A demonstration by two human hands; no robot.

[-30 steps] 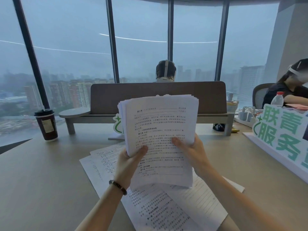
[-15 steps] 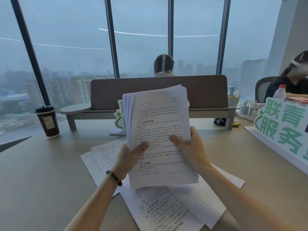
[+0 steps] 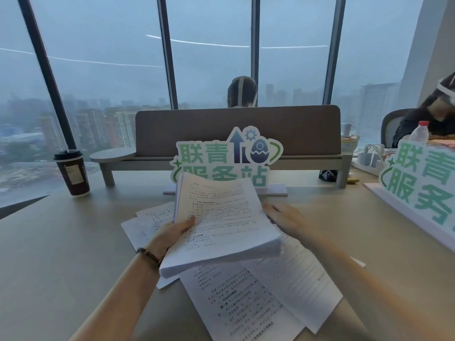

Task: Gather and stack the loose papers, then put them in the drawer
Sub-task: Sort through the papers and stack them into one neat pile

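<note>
A thick stack of printed papers hangs low over the desk, tilted nearly flat. My left hand grips its left edge, thumb on top. My right hand lies flat with fingers stretched out against the stack's right edge; no clear grip shows. Several loose printed sheets lie spread on the beige desk under the stack, some sticking out to the left and right. No drawer is in view.
A green-lettered sign stands just behind the stack, before a brown desk divider. A second sign stands at the right. A dark coffee cup sits at far left. A water bottle and seated people are beyond.
The stack has dropped from upright in front of me to low and almost flat over the desk. My right hand has come off its grip and rests at the right edge. The centre sign is uncovered.
</note>
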